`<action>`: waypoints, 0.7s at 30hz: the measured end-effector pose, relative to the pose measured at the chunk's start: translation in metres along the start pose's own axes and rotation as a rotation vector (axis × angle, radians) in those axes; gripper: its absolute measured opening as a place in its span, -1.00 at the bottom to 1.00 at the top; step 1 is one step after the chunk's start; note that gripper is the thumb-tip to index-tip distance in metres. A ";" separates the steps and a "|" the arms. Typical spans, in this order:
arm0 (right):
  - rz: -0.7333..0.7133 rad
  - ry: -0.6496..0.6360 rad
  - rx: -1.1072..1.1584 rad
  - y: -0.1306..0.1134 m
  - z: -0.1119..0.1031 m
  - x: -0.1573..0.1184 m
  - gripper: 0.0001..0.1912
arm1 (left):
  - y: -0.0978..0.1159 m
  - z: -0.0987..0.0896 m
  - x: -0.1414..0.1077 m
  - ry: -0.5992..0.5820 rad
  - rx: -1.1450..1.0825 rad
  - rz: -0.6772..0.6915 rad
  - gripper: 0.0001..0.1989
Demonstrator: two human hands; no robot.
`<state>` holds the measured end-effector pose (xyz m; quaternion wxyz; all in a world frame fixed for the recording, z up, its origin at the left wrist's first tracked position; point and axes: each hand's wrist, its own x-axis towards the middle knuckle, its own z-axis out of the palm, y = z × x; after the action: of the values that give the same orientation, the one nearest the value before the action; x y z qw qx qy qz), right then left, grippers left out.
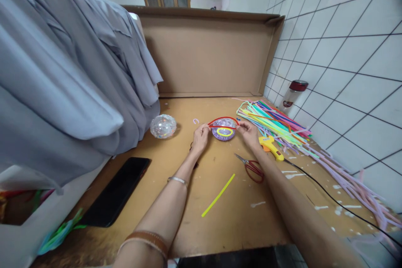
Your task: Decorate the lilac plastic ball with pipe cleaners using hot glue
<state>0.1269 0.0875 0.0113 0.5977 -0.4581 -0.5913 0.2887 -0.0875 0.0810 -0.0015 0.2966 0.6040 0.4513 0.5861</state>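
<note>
Between my two hands a red pipe cleaner (223, 118) is bent into a flattened loop. My left hand (201, 136) pinches its left end, and my right hand (248, 133) pinches the right end. Behind and just below the loop sits a round purple piece (223, 135) with a yellow ring (225, 131) on it. Red-handled scissors (253, 171) lie beside my right forearm. A straight yellow strip (218, 195) rests on the table nearer to me. To the left stands a clear, round, bumpy container (163, 126).
A yellow glue gun (271, 148) with a black cord lies right of my right hand, before a pile of colored pipe cleaners (276, 123). A black phone (116, 192), a lidded jar (291, 95), grey cloth (78, 71) and a cardboard box (210, 54) surround the work area.
</note>
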 end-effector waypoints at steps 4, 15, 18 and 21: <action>0.055 0.000 0.042 0.001 0.000 -0.002 -0.70 | -0.003 0.001 -0.003 0.007 -0.014 0.001 -0.76; 0.110 0.042 0.078 -0.007 0.004 -0.012 -0.78 | -0.007 0.001 -0.007 0.036 -0.016 0.020 -0.73; 0.131 0.008 0.115 -0.018 0.001 -0.012 -0.77 | -0.008 0.000 -0.005 0.049 -0.046 0.022 -0.73; 0.122 -0.043 0.130 -0.028 -0.004 -0.013 -0.74 | -0.008 -0.001 -0.004 0.054 -0.018 0.018 -0.74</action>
<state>0.1232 0.0633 0.0304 0.5947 -0.4472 -0.5549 0.3721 -0.0901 0.0805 -0.0103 0.2844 0.5893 0.4486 0.6087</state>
